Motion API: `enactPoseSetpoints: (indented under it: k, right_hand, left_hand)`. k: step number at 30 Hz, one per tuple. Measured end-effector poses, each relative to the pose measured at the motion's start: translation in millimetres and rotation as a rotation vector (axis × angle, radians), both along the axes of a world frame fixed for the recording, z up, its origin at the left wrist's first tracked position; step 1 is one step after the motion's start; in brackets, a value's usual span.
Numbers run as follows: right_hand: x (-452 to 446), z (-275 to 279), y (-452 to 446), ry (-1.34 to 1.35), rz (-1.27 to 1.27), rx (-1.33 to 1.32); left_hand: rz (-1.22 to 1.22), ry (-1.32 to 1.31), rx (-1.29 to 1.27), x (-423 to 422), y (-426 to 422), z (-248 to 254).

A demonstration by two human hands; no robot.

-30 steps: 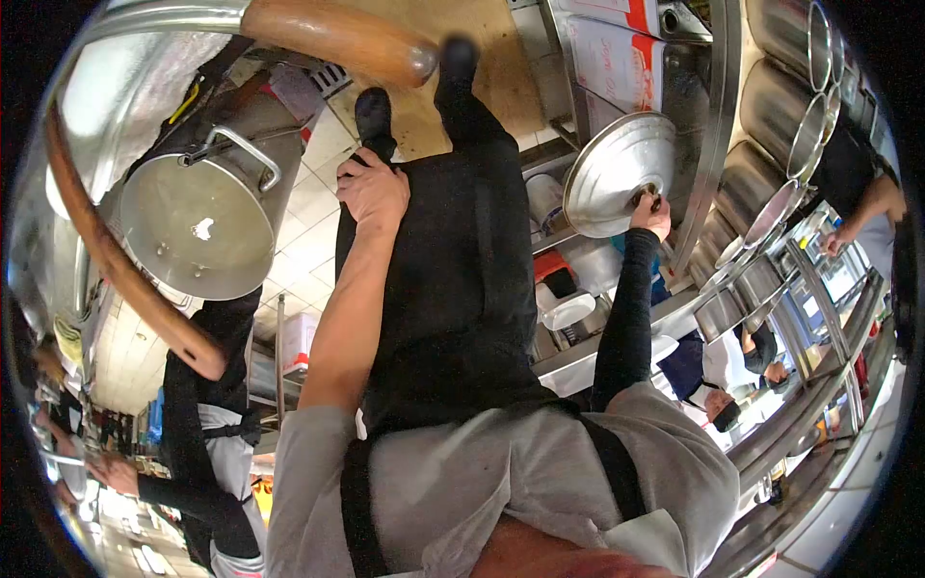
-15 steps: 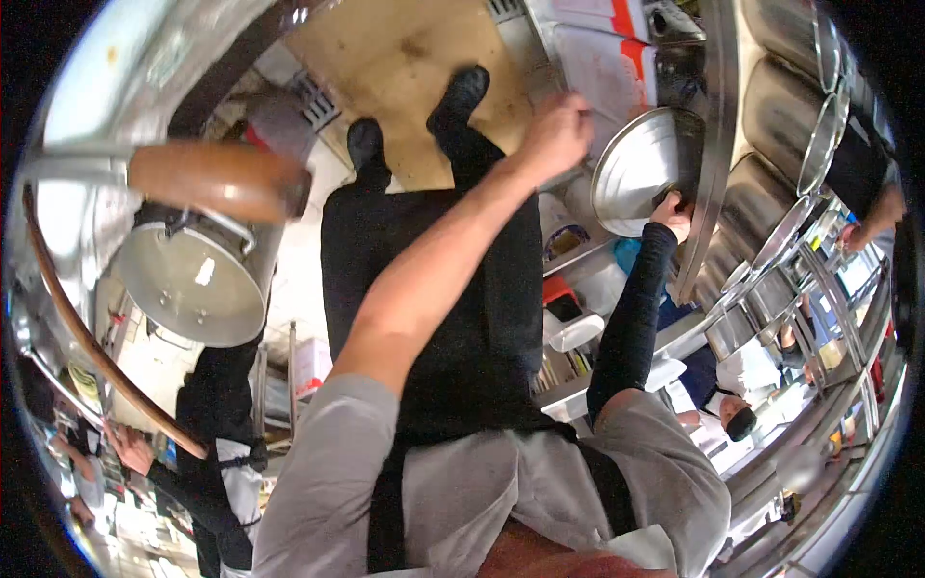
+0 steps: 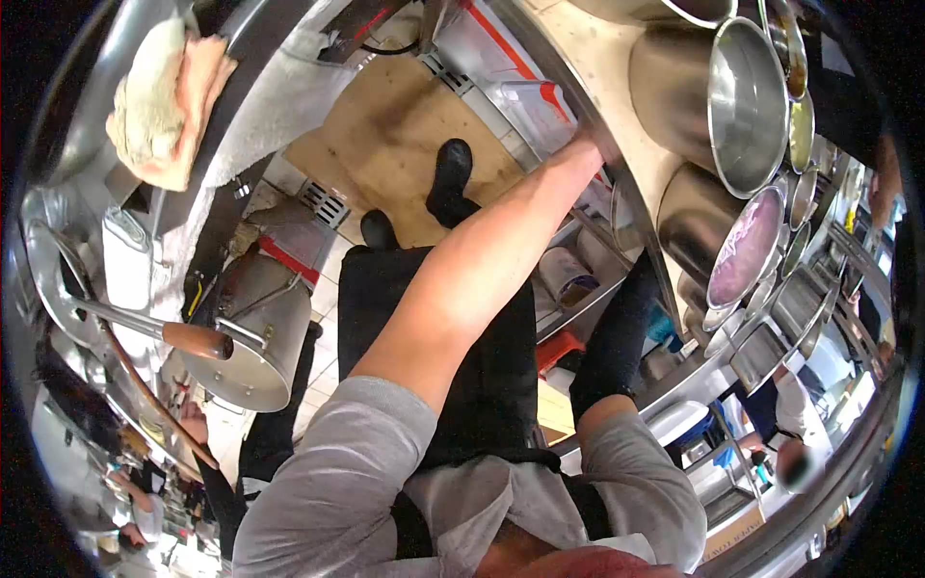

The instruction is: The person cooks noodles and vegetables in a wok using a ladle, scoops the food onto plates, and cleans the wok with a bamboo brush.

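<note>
My left forearm is bare and reaches across my body to the steel counter edge (image 3: 631, 159). My left hand (image 3: 595, 143) is at that edge, blurred and partly hidden, so its fingers do not show. The black-sleeved right forearm runs up under the same edge, and the counter hides my right hand. Between the two arms, below the counter, part of a round metal lid (image 3: 624, 217) shows. Near my left hand is a white box with red stripes (image 3: 520, 96).
Several deep metal pots stand on the counter at right, including an open pot (image 3: 747, 106) and one with pinkish contents (image 3: 737, 255). At left are a wooden pan handle (image 3: 198, 339), a large pot (image 3: 241, 380) and folded cloths (image 3: 169, 116). Other people work at both sides.
My left hand has moved up and right to the counter edge. My right hand, earlier on the lid, has gone out of sight under the counter. The view has shifted, showing more pots.
</note>
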State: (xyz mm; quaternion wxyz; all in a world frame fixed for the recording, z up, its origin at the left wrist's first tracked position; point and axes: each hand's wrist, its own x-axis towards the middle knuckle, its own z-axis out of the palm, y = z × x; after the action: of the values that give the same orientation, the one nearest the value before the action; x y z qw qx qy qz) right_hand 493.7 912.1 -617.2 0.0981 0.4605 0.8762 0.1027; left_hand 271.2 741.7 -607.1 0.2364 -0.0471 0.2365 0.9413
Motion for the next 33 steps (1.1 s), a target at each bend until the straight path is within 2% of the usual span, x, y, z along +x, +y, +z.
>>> enactPoseSetpoints:
  k: [5, 7, 10, 11, 13, 14, 15, 16, 19, 21, 23, 24, 25, 26, 27, 28, 29, 30, 31, 33]
  right_hand:
    - [-5, 14, -8, 0.095, 0.000, -0.078]
    - [-1, 41, -39, 0.225, 0.061, -0.109]
    - [17, 89, -135, 0.425, 0.104, -0.420]
    - [31, 99, -175, 0.411, 0.016, -0.629]
    - [71, 110, -255, 0.087, -0.151, -1.028]
    - [111, 93, -294, -0.243, 0.260, -0.810]
    - [121, 108, -310, 0.058, 0.166, -0.892]
    - [115, 129, -309, 0.030, -0.030, -1.031]
    - [129, 179, -275, -0.164, 0.080, -1.194]
    - [90, 271, -231, -0.220, -0.028, -1.458]
    - [60, 374, -175, 0.207, -0.043, -1.429]
    - [49, 408, -153, 0.506, -0.245, -1.209]
    - [54, 409, -111, 0.618, -0.162, -0.805]
    - [39, 431, -63, 0.700, -0.054, -0.604]
    - [33, 428, -7, 0.703, -0.037, -0.456]
    - [12, 426, 36, 0.659, -0.054, -0.310]
    - [13, 382, 105, 0.594, 0.073, -0.235]
    - [8, 343, 157, 0.455, 0.126, -0.151]
    - [-10, 332, 179, 0.203, 0.000, -0.205]
    - [-21, 285, 222, 0.131, -0.058, -0.176]
  left_hand:
    - [-0.068, 0.032, -0.174, 3, -7, 17]
    - [-0.102, 0.042, -0.236, 3, -11, 19]
    - [-0.142, 0.059, -0.328, -4, -18, 25]
    - [-0.163, 0.060, -0.368, -5, -23, 26]
    - [-0.200, 0.074, -0.427, -15, -25, 32]
    - [-0.226, 0.078, -0.458, -20, -28, 38]
    - [-0.252, 0.081, -0.489, -22, -31, 43]
    - [-0.280, 0.086, -0.518, -25, -34, 50]
    - [-0.363, 0.087, -0.621, -29, -50, 74]
    - [-0.426, 0.066, -0.727, -24, -74, 91]
    - [-0.505, 0.004, -0.847, -7, -113, 98]
    - [-0.545, -0.036, -0.882, 4, -137, 96]
    - [-0.535, -0.118, -0.843, 21, -166, 72]
    - [-0.671, -0.093, -0.952, 33, -200, 84]
    - [-0.607, -0.187, -0.987, 56, -230, 93]
    - [-0.546, -0.251, -1.202, 83, -255, 117]
    - [-0.656, -0.108, -1.307, 102, -298, 102]
    - [-0.834, 0.188, -1.443, 124, -347, 81]
    - [-0.993, 0.585, -1.611, 137, -391, 62]
    - [-1.260, 1.335, -1.806, 167, -476, 59]
